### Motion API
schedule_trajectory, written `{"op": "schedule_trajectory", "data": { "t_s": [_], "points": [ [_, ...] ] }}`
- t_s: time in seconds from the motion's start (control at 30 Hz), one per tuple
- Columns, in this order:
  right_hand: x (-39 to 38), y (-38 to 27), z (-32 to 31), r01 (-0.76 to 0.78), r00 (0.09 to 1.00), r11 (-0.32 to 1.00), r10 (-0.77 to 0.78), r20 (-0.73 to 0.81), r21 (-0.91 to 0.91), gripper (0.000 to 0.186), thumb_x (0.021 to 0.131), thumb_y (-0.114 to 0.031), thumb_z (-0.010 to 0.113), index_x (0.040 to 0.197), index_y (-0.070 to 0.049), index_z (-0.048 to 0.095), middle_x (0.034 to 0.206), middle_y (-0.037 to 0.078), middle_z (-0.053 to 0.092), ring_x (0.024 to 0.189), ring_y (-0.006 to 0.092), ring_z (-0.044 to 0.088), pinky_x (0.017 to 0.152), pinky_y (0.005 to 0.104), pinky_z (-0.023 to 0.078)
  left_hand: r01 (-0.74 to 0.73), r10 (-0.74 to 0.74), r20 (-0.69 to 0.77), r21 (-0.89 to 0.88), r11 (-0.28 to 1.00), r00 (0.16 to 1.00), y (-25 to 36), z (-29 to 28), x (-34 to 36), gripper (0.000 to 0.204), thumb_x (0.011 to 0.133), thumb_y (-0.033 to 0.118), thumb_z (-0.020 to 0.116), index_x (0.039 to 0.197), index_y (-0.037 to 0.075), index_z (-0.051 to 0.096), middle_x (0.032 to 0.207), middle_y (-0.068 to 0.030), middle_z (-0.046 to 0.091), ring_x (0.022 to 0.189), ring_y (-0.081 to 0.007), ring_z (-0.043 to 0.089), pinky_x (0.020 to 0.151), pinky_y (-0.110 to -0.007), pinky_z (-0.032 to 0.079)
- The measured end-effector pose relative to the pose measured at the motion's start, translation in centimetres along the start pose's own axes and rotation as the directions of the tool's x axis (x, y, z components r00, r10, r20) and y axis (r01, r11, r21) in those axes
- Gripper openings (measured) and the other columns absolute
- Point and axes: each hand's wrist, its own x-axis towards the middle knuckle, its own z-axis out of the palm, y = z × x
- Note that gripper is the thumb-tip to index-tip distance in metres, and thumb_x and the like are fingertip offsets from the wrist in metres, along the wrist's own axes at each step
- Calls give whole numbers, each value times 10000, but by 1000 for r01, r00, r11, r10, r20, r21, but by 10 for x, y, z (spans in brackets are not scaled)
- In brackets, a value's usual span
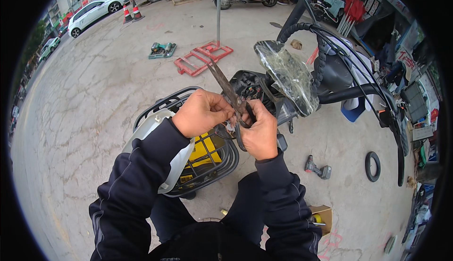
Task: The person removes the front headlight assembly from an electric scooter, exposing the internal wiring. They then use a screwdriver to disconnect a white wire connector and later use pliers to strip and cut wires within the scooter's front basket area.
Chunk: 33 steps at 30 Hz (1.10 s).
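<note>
My right hand is wrapped round a pair of dark, worn scissors, whose blades point up and away to the left, a little apart. Close beside their pivot, my left hand is closed in a pinch; what its fingertips hold is too small to make out. Thin wires hang just below the fingers. Both hands are above a black wire basket with a yellow package and a white curved panel. Beyond them lies an opened dark housing with exposed wiring.
A plastic-wrapped part and black handlebar rise at the right. On the ground are a cordless drill, a tyre, an open cardboard box, a red metal frame with a post, and a green tool case.
</note>
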Motion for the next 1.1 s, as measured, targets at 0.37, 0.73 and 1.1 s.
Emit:
{"op": "schedule_trajectory", "data": {
  "t_s": [0.37, 0.73, 1.1],
  "points": [
    [1, 33, 11, 50, 997, 962, -32, -72, 267, 294, 881, 31, 813, 1092, -10, 612, 969, 11, 695, 848, 53, 635, 748, 217, 523, -85, 83, -18, -240, 967, 996, -18, 9, -8, 255, 971, 23, 734, 1202, -83, 730, 1046, -93, 723, 978, -140, 696, 858, -283, 566],
    [-4, 31, 3, 20, 996, 969, 1, -85, 246, 268, 889, 34, 811, 1081, 7, 627, 979, 25, 698, 822, 50, 626, 721, 217, 524, -196, 196, 60, -7, 981, 979, -26, 2, 14, 155, 969, -10, 716, 1106, -47, 776, 1009, -87, 699, 775, -109, 670, 689, -253, 547],
    [-51, -26, -60, -91, 996, 940, 77, -54, -330, 567, 700, -273, 990, 972, 46, 608, 776, 57, 571, 634, 116, 480, 546, 279, 423, -38, 55, 73, -217, 976, 996, -35, -5, 14, 186, 1037, 40, 640, 1127, -91, 736, 1035, -158, 777, 788, -141, 753, 583, -236, 562]
  ]
}}
